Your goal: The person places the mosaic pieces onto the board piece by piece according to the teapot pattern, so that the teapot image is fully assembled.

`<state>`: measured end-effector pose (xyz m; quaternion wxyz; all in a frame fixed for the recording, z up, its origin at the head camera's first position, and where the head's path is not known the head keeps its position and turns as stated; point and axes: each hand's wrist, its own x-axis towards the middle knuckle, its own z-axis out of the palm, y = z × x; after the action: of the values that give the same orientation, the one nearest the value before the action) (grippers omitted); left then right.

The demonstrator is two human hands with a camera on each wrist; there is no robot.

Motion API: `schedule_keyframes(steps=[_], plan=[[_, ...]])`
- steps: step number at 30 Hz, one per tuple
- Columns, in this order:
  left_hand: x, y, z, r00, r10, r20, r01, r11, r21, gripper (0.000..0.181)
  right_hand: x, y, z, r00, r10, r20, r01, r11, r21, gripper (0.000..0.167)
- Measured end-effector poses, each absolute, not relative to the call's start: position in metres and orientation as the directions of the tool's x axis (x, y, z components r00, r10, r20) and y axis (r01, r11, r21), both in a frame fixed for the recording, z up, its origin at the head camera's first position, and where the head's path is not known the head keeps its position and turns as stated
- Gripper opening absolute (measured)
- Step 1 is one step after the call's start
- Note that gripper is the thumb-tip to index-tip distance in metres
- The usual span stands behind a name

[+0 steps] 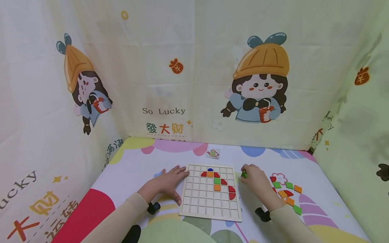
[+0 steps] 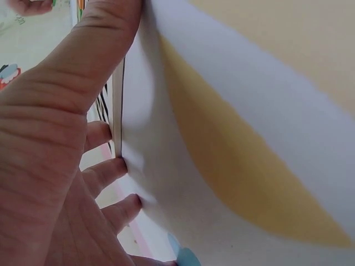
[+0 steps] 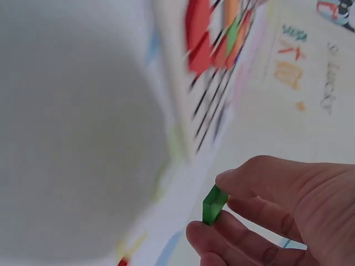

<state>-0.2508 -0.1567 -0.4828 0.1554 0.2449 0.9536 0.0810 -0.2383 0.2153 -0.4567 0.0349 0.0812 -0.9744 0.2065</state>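
A light wooden grid board (image 1: 199,202) lies on the table, with red, orange, green and blue pieces set in some of its squares. My left hand (image 1: 168,182) rests at the board's left edge, fingers spread, thumb lower down the same side; the left wrist view shows those fingers (image 2: 105,174) against the rim. Beyond the board's right edge, my right hand (image 1: 256,180) pinches a green square tile (image 3: 214,204) between thumb and fingertips, held above the table.
Loose green, orange and red pieces (image 1: 289,185) lie scattered to the right of my right hand. A small picture card (image 1: 213,153) with a coloured pattern lies behind the board. Printed cloth walls (image 1: 206,101) stand around the table's back and sides.
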Motion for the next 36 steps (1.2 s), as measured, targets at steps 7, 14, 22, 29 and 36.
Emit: schedule_keyframes(steps=[7,14,22,29,36], plan=[[-0.250,-0.157,-0.482,-0.831,0.496,-0.253,0.450,0.866,0.218,0.128,-0.242,0.175,-0.456,-0.983,-0.167,0.080,-0.185,0.894,-0.409,0.031],[-0.248,-0.156,-0.477,-0.832,0.491,-0.258,0.442,0.868,0.225,0.127,-0.242,0.140,-0.457,-0.968,-0.223,0.117,-0.251,0.889,-0.383,0.030],[-0.246,-0.156,-0.476,-0.829,0.492,-0.265,0.440,0.867,0.234,0.126,-0.245,0.116,-0.469,-0.933,-0.320,0.165,-0.360,0.855,-0.374,0.022],[-0.248,-0.157,-0.478,-0.829,0.494,-0.261,0.444,0.866,0.230,0.127,-0.246,0.108,-0.475,-0.918,-0.371,0.141,-0.396,0.828,-0.398,0.020],[-0.247,-0.157,-0.479,-0.831,0.489,-0.265,0.441,0.870,0.220,0.127,-0.242,0.107,-0.475,-0.913,-0.387,0.130,-0.407,0.833,-0.376,0.013]])
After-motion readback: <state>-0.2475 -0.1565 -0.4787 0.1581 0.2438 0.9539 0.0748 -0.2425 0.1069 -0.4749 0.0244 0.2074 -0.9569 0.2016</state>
